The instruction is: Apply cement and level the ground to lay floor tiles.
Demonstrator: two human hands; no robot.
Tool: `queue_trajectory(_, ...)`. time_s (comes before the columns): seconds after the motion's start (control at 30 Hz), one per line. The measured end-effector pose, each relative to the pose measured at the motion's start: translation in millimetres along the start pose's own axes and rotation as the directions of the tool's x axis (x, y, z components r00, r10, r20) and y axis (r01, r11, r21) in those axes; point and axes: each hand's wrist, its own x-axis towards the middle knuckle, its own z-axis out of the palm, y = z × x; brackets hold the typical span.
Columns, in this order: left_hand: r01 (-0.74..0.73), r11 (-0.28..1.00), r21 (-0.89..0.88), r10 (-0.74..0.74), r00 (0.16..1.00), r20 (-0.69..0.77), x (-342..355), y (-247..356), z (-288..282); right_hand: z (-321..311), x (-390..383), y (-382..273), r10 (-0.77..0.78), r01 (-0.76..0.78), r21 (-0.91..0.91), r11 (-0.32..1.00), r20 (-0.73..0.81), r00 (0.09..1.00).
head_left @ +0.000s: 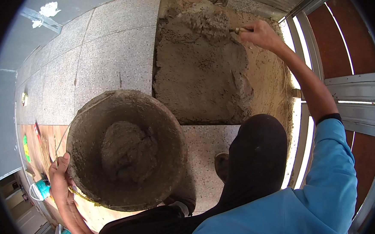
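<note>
My right hand (pixel 260 35) is closed round the handle of a trowel (pixel 239 29), out at the far right. Wet mortar hides the trowel's blade, or the blade lies behind it; I cannot tell which. Below it spreads a bed of grey mortar (pixel 200 75), smoothed in its middle and rough along its far edge. My left hand (pixel 60 178) grips the near left side of a large bucket (pixel 171 139), thumb at the rim. The bucket tilts so that its mouth faces me, and a lump of mortar (pixel 127 153) lies inside.
Speckled floor tiles (pixel 119 48) border the mortar bed on the left and near sides. Bare sandy ground (pixel 264 73) runs along its right, beside a slatted metal gate (pixel 353 85). A broom (pixel 44 145) and a teal pail (pixel 41 189) are at the left.
</note>
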Motion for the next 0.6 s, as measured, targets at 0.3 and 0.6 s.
queue_trajectory(0.3,0.0,0.999,0.036,0.002,0.999,-0.037,6,-2,-2,131,99,31,-0.164,-0.006,-0.408,0.913,-0.38,0.91)
queue_trajectory(0.6,0.016,0.999,0.038,-0.012,0.996,-0.085,7,-5,-4,88,61,48,0.143,-0.135,0.071,0.988,-0.111,0.984)
